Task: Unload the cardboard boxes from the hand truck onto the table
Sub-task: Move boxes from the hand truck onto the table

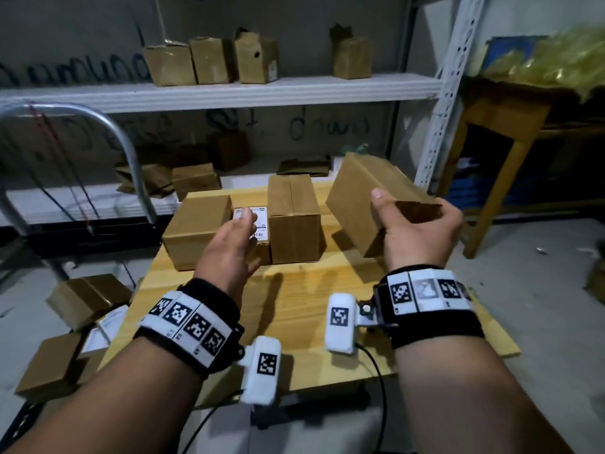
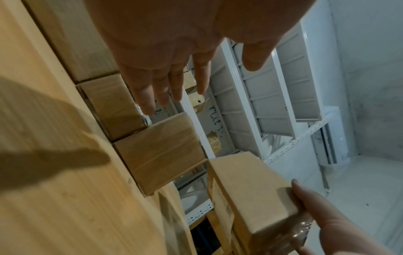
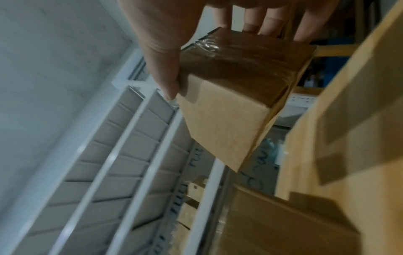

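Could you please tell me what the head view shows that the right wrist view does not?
Only the head view shows the open left hand, the hand truck and the boxes still lower left. Only the right wrist view shows the shiny tape on the held box's end. Both show the right hand gripping the held box above the table.

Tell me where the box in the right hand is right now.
In the head view, the held box is tilted in the air in the right hand, over the table's right side, right of the upright box.
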Motion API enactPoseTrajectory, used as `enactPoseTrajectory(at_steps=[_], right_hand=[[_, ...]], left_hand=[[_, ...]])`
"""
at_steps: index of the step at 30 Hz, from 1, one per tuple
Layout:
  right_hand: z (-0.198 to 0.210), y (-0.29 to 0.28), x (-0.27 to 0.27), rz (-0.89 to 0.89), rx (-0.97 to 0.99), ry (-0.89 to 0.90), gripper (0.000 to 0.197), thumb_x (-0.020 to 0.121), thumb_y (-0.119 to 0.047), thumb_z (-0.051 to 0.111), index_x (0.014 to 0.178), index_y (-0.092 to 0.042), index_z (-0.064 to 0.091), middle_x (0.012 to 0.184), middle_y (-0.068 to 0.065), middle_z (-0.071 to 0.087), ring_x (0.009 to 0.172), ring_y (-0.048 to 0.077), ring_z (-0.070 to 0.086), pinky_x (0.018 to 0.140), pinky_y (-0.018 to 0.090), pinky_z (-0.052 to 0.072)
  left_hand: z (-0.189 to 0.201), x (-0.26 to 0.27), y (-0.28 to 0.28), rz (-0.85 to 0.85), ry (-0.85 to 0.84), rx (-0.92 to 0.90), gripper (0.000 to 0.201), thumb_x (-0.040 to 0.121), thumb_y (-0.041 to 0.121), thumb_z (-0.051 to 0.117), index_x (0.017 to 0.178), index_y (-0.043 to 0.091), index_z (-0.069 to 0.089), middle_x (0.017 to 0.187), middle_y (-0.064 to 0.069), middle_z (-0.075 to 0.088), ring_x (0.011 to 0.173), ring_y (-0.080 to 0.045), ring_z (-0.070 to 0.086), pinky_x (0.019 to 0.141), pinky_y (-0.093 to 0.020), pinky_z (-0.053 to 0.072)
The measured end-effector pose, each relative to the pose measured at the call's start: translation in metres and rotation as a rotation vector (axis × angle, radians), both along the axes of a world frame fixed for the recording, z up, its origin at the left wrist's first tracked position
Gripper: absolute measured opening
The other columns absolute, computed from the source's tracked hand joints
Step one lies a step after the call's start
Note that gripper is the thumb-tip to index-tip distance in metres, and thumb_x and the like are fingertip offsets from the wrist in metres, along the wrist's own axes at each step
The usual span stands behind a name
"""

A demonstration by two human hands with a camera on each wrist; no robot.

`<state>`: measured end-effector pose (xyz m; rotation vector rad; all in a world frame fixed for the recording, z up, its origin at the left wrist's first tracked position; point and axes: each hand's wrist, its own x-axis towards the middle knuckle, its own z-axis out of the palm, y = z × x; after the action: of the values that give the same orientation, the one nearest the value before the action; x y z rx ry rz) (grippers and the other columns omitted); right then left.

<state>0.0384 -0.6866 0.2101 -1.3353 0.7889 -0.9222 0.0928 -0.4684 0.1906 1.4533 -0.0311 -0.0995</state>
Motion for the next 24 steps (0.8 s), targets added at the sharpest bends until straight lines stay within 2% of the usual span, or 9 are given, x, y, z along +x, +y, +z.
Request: enactPoseTrajectory(at_steps=[3, 5, 10, 12, 14, 16, 18, 22, 24], right_hand=[[-0.017, -0.002, 0.019, 0.019, -0.046, 0.149, 0.105, 0.06, -0.057, 0.094, 0.145, -0.026, 0.04, 0.151, 0.009, 0.044, 0.139, 0.037, 0.045, 0.119, 0.053, 0.038], [-0.025, 0.0, 0.031, 0.042, -0.069, 0.216, 0.107, 0.06, -0.056, 0.094, 0.146, -0.025, 0.037, 0.151, 0.01, 0.044, 0.142, 0.04, 0.042, 0.121, 0.058, 0.033], [-0.045, 0.013, 0.055, 0.095, -0.122, 0.294, 0.11, 0.058, -0.059, 0.094, 0.143, -0.023, 0.035, 0.148, 0.007, 0.052, 0.138, 0.039, 0.046, 0.119, 0.057, 0.035], [-0.051, 0.02, 0.061, 0.121, -0.147, 0.303, 0.108, 0.059, -0.069, 0.087, 0.142, -0.025, 0.034, 0.146, 0.004, 0.056, 0.134, 0.039, 0.049, 0.115, 0.057, 0.04], [-0.055, 0.024, 0.068, 0.148, -0.149, 0.304, 0.102, 0.063, -0.079, 0.077, 0.143, -0.028, 0.036, 0.146, 0.002, 0.057, 0.132, 0.038, 0.052, 0.112, 0.057, 0.043], [-0.059, 0.023, 0.075, 0.197, -0.133, 0.298, 0.092, 0.075, -0.075, 0.071, 0.148, -0.029, 0.038, 0.15, 0.0, 0.056, 0.135, 0.036, 0.054, 0.113, 0.057, 0.045], [-0.064, 0.021, 0.081, 0.236, -0.12, 0.302, 0.081, 0.088, -0.06, 0.069, 0.155, -0.03, 0.034, 0.157, 0.001, 0.051, 0.142, 0.035, 0.05, 0.116, 0.057, 0.042], [-0.068, 0.019, 0.089, 0.279, -0.076, 0.314, 0.072, 0.102, -0.038, 0.059, 0.164, -0.036, 0.021, 0.163, 0.005, 0.044, 0.149, 0.036, 0.044, 0.12, 0.057, 0.039], [-0.067, 0.018, 0.089, 0.302, -0.065, 0.313, 0.072, 0.105, -0.035, 0.055, 0.165, -0.035, 0.016, 0.165, 0.004, 0.041, 0.149, 0.035, 0.044, 0.12, 0.057, 0.039]], left_hand=[[-0.001, 0.012, -0.002, 0.031, -0.033, 0.067, 0.089, 0.073, 0.084, 0.059, 0.144, 0.031, 0.059, 0.148, 0.003, 0.058, 0.133, -0.018, 0.055, 0.116, -0.05, 0.044], [0.0, 0.021, -0.003, 0.042, -0.038, 0.089, 0.083, 0.076, 0.082, 0.058, 0.142, 0.032, 0.06, 0.142, 0.005, 0.061, 0.128, -0.015, 0.057, 0.114, -0.048, 0.045], [0.0, 0.038, -0.014, -0.006, -0.002, 0.142, 0.051, 0.097, 0.068, 0.051, 0.134, 0.036, 0.064, 0.134, 0.009, 0.063, 0.121, -0.015, 0.059, 0.097, -0.039, 0.05], [-0.001, 0.041, -0.018, -0.023, 0.014, 0.175, 0.036, 0.102, 0.064, 0.046, 0.117, 0.039, 0.068, 0.124, 0.011, 0.066, 0.114, -0.015, 0.062, 0.093, -0.04, 0.052], [-0.002, 0.044, -0.02, -0.036, 0.035, 0.201, 0.037, 0.1, 0.066, 0.047, 0.11, 0.039, 0.069, 0.123, 0.005, 0.068, 0.114, -0.022, 0.066, 0.095, -0.046, 0.056], [-0.001, 0.046, -0.019, -0.034, 0.058, 0.195, 0.043, 0.094, 0.069, 0.05, 0.114, 0.037, 0.071, 0.126, -0.003, 0.069, 0.117, -0.029, 0.067, 0.098, -0.052, 0.059], [0.0, 0.046, -0.02, -0.033, 0.075, 0.186, 0.046, 0.097, 0.067, 0.051, 0.121, 0.033, 0.069, 0.126, -0.004, 0.07, 0.118, -0.029, 0.067, 0.098, -0.053, 0.059], [0.001, 0.047, -0.028, -0.03, 0.059, 0.144, 0.051, 0.104, 0.056, 0.051, 0.138, 0.019, 0.059, 0.109, 0.007, 0.066, 0.095, -0.012, 0.065, 0.08, -0.04, 0.055], [-0.001, 0.047, -0.028, -0.031, 0.047, 0.149, 0.053, 0.103, 0.055, 0.052, 0.142, 0.018, 0.056, 0.11, 0.008, 0.064, 0.095, -0.011, 0.063, 0.083, -0.041, 0.053]])
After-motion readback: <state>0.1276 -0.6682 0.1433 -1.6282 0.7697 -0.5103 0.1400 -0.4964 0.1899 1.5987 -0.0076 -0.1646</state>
